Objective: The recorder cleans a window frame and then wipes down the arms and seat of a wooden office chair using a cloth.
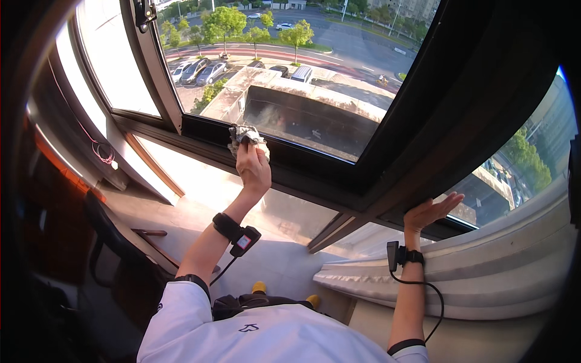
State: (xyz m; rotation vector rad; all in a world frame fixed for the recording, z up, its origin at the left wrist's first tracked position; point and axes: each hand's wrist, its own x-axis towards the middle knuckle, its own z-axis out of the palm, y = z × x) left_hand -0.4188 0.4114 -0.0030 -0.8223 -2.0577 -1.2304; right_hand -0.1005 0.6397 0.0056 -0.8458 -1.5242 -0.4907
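Observation:
My left hand grips a crumpled grey-white cloth with its fingers bunched. The cloth lies against the black lower rail of a window frame, near the bottom left corner of the glass pane. A hazy smear shows on the glass just above it. Over to the right, my right hand holds nothing, its fingers stretched out beside the neighbouring window pane. Its palm is near the dark frame; whether it presses on it I cannot tell.
A pale curtain hangs in folds below my right hand. At left stand a dark chair and a coiled pink cord. A black latch sits on the upper left frame. Wrist-worn devices trail black cables along both arms.

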